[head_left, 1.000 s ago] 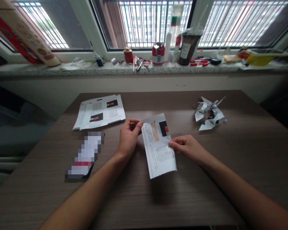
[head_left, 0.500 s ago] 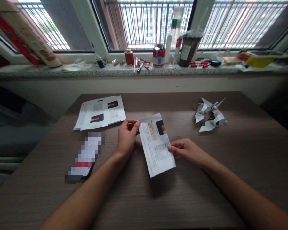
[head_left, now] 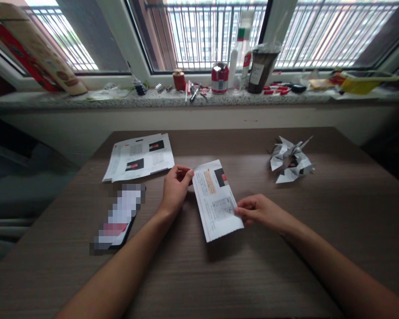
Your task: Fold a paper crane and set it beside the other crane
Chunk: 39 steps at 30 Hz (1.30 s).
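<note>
A printed sheet of paper (head_left: pixel 216 199), white with a dark picture, an orange text block and a small diagram, is held tilted just above the brown table. My left hand (head_left: pixel 177 188) pinches its upper left edge between thumb and fingers. On the opposite side, my right hand (head_left: pixel 260 210) grips the lower right edge, thumb on top. Beneath the sheet a shadow falls on the wood. Left of my left hand lies a stack of similar printed sheets (head_left: pixel 139 155). A phone (head_left: pixel 121 215) with a blurred screen rests nearer to me, beside my left forearm.
Folded paper pieces (head_left: pixel 291 159) form a spiky ring at the table's (head_left: pixel 346 266) right. On the stone windowsill (head_left: pixel 159 102) stand a red can (head_left: pixel 220 78), a dark drink cup (head_left: pixel 261 68), a yellow basket (head_left: pixel 362 84) and small tools. A tall package (head_left: pixel 36 48) leans at the left.
My right hand has slid slightly down along the sheet's edge, and the sheet lies a little flatter. My left hand keeps its pinch in nearly the same place.
</note>
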Tool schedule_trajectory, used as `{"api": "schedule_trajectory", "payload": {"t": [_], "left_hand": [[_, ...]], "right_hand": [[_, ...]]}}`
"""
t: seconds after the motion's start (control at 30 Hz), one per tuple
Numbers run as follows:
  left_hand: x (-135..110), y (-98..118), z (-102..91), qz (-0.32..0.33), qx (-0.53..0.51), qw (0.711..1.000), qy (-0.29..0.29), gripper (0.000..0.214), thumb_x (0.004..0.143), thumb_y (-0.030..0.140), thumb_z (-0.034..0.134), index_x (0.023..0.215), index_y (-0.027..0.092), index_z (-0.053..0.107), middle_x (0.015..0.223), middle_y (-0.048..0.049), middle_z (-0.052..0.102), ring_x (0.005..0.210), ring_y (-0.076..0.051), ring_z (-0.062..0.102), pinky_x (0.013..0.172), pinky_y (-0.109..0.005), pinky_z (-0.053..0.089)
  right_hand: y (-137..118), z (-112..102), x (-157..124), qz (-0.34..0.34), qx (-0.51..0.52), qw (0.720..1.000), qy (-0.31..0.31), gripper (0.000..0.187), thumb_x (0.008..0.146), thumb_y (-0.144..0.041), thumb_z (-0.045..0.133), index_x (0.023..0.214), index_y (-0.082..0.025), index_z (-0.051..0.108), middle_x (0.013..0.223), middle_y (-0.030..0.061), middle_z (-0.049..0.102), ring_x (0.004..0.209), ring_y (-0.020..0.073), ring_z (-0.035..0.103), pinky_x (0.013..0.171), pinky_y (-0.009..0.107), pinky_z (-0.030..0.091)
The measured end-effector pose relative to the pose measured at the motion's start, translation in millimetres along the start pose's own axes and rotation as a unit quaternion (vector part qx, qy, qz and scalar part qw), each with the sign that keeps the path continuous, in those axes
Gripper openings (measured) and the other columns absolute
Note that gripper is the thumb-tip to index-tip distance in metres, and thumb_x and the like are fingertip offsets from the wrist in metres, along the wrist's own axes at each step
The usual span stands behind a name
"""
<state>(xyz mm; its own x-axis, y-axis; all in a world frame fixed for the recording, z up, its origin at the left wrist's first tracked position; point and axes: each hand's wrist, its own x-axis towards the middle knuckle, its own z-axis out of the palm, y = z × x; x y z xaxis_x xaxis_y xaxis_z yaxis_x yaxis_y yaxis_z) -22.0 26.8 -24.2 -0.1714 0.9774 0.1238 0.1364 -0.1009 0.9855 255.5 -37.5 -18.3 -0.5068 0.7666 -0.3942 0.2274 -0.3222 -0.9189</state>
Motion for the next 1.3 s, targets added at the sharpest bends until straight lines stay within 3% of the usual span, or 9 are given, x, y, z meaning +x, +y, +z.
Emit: {"api": "schedule_trajectory", "payload": {"t": [0.13, 0.2, 0.27, 0.33, 0.4, 0.47, 0.87, 1.07, 1.3], "left_hand": [[5, 0, -3.2, 0.031, 0.104, 0.994, -0.027, 0.020, 0.088, 0.037, 0.070, 0.088, 0.017, 0.065, 0.083, -0.0044, 0.070, 0.075, -0.020, 0.067, 0.065, -0.029, 0.054], [5, 0, -2.6, 0.055, 0.148, 0.987, -0.034, 0.019, 0.088, 0.036, 0.068, 0.087, 0.018, 0.066, 0.082, -0.0036, 0.070, 0.076, -0.020, 0.066, 0.068, -0.029, 0.053], [2, 1, 0.1, 0.072, 0.174, 0.981, -0.051, 0.017, 0.090, 0.035, 0.067, 0.088, 0.018, 0.067, 0.082, -0.0028, 0.070, 0.076, -0.019, 0.066, 0.072, -0.030, 0.052], [-2, 2, 4.3, 0.078, 0.191, 0.976, -0.075, 0.016, 0.091, 0.034, 0.065, 0.088, 0.018, 0.067, 0.082, -0.0024, 0.071, 0.075, -0.019, 0.066, 0.072, -0.030, 0.051], [-7, 3, 8.3, 0.082, 0.211, 0.969, -0.095, 0.015, 0.093, 0.033, 0.064, 0.089, 0.019, 0.068, 0.084, -0.0023, 0.072, 0.076, -0.019, 0.067, 0.072, -0.030, 0.050], [-10, 3, 11.1, 0.088, 0.231, 0.963, -0.107, 0.013, 0.094, 0.031, 0.063, 0.090, 0.020, 0.068, 0.086, -0.0021, 0.073, 0.078, -0.020, 0.067, 0.072, -0.030, 0.049], [-10, -3, 10.8, 0.179, 0.357, 0.912, -0.096, 0.004, 0.093, 0.022, 0.066, 0.090, 0.022, 0.068, 0.096, -0.0058, 0.064, 0.094, -0.026, 0.061, 0.088, -0.039, 0.048], [-10, -5, 11.7, 0.169, 0.376, 0.908, -0.080, 0.014, 0.092, 0.018, 0.070, 0.105, 0.020, 0.064, 0.107, -0.0079, 0.060, 0.100, -0.027, 0.059, 0.093, -0.042, 0.049], [-12, 2, 10.3, 0.177, 0.374, 0.905, -0.095, 0.004, 0.094, 0.020, 0.069, 0.097, 0.022, 0.070, 0.106, -0.0075, 0.058, 0.099, -0.026, 0.061, 0.092, -0.041, 0.051]], "right_hand": [[-2, -3, -2, -0.032, -0.136, 0.988, 0.071, 0.032, 0.091, -0.048, 0.071, 0.093, -0.017, 0.076, 0.076, 0.0048, 0.075, 0.066, 0.0174, 0.069, 0.062, 0.030, 0.056], [-4, -5, -3, -0.103, -0.253, 0.949, 0.155, 0.029, 0.095, -0.046, 0.068, 0.098, -0.019, 0.076, 0.083, 0.0063, 0.076, 0.072, 0.0200, 0.071, 0.066, 0.033, 0.058], [-6, -6, -1, -0.194, -0.353, 0.889, 0.218, 0.028, 0.100, -0.040, 0.061, 0.113, -0.020, 0.075, 0.106, 0.0101, 0.077, 0.094, 0.0242, 0.073, 0.084, 0.040, 0.060], [-5, -6, 5, -0.257, -0.421, 0.840, 0.228, 0.037, 0.104, -0.035, 0.053, 0.137, -0.020, 0.065, 0.139, 0.0134, 0.067, 0.126, 0.0274, 0.064, 0.107, 0.046, 0.053], [-1, -5, 13, -0.273, -0.473, 0.812, 0.207, 0.049, 0.106, -0.033, 0.048, 0.154, -0.020, 0.049, 0.162, 0.0133, 0.046, 0.148, 0.0275, 0.045, 0.121, 0.049, 0.040], [5, -5, 20, -0.261, -0.511, 0.796, 0.193, 0.054, 0.107, -0.034, 0.046, 0.158, -0.020, 0.043, 0.167, 0.0118, 0.038, 0.155, 0.0263, 0.035, 0.127, 0.050, 0.032], [13, -3, 28, -0.220, -0.545, 0.792, 0.166, 0.059, 0.106, -0.041, 0.046, 0.161, -0.022, 0.040, 0.167, 0.0099, 0.038, 0.155, 0.0264, 0.033, 0.128, 0.053, 0.027], [11, -2, 27, -0.215, -0.545, 0.792, 0.170, 0.057, 0.106, -0.042, 0.046, 0.159, -0.021, 0.043, 0.166, 0.0094, 0.039, 0.155, 0.0254, 0.034, 0.129, 0.051, 0.027], [15, -5, 30, -0.216, -0.545, 0.793, 0.169, 0.059, 0.106, -0.045, 0.047, 0.159, -0.022, 0.042, 0.167, 0.0084, 0.038, 0.155, 0.0252, 0.034, 0.128, 0.052, 0.028]]}}
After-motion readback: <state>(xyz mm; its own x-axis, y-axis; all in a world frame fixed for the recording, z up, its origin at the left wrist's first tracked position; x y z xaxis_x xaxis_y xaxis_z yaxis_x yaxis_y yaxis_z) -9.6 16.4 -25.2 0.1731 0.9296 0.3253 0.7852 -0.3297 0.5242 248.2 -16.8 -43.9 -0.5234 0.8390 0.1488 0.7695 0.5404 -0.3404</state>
